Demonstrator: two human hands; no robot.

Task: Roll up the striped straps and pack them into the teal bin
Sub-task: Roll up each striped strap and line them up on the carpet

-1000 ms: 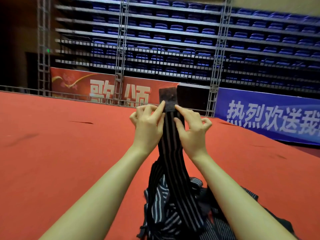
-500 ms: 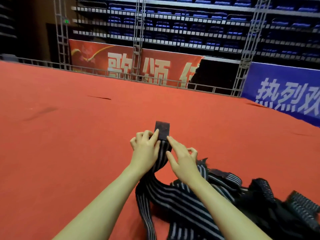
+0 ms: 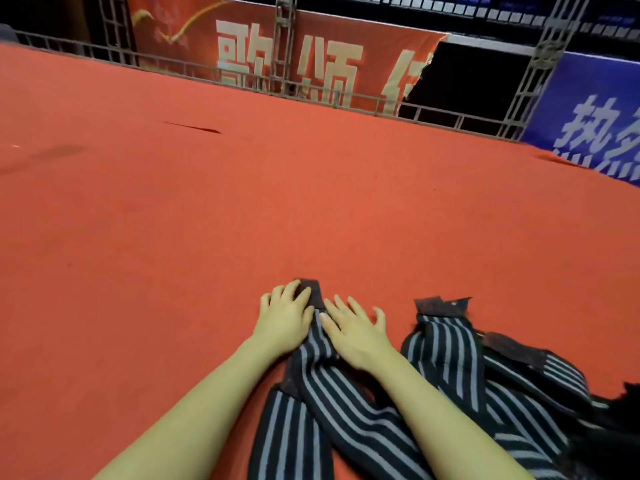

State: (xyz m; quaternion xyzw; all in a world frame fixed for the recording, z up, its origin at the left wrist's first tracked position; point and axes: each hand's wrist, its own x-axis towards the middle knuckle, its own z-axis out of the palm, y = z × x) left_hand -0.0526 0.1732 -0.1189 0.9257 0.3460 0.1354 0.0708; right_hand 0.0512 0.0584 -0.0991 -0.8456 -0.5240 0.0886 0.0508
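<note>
Striped strap [image 3: 322, 344] under both flat hands; loose straps [image 3: 460, 368] just beside.

Red carpet [image 3: 173, 220] filling most of the view, dark scuff [image 3: 194, 127] on its far part, low metal railing [image 3: 207, 69] along the far edge, red banner [image 3: 277, 46] with pale characters behind, blue banner [image 3: 595, 116] at right, possibly seating rows [image 3: 450, 8] above

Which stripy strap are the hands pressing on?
The striped strap between the left hand and right hand, its dark end tab pinned flat. The other straps lie untouched to the right.
</note>
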